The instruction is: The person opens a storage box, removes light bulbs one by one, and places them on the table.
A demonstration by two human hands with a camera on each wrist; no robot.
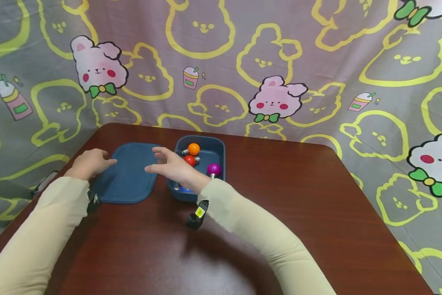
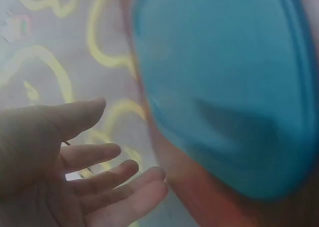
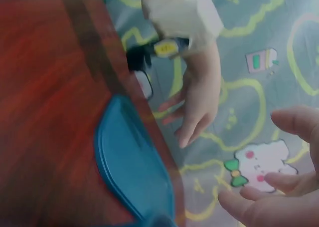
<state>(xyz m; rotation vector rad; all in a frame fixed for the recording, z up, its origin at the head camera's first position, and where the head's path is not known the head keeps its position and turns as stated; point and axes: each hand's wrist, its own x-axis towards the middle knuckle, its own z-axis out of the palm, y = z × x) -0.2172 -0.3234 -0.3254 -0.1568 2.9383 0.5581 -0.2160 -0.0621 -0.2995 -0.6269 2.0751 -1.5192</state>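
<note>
My left hand (image 1: pixel 89 163) hovers over the left edge of a flat blue lid (image 1: pixel 130 176), its fingers loosely bent and nothing in them. Fingers spread, my right hand (image 1: pixel 174 167) hangs between the lid and a blue box (image 1: pixel 223 164), also holding nothing. Inside the box lie an orange light bulb (image 1: pixel 193 148), a red light bulb (image 1: pixel 189 160) and a purple light bulb (image 1: pixel 214 169). Something blue (image 1: pixel 185 189) near its front wall is mostly hidden by my right forearm. The left wrist view shows the lid (image 2: pixel 224 62) apart from my fingers.
The brown wooden table (image 1: pixel 298 205) extends right and toward me. A patterned curtain (image 1: pixel 221 61) hangs behind and along the sides. Beyond the table's left edge, a small dark and white object (image 1: pixel 45 182) is partly covered by my left sleeve.
</note>
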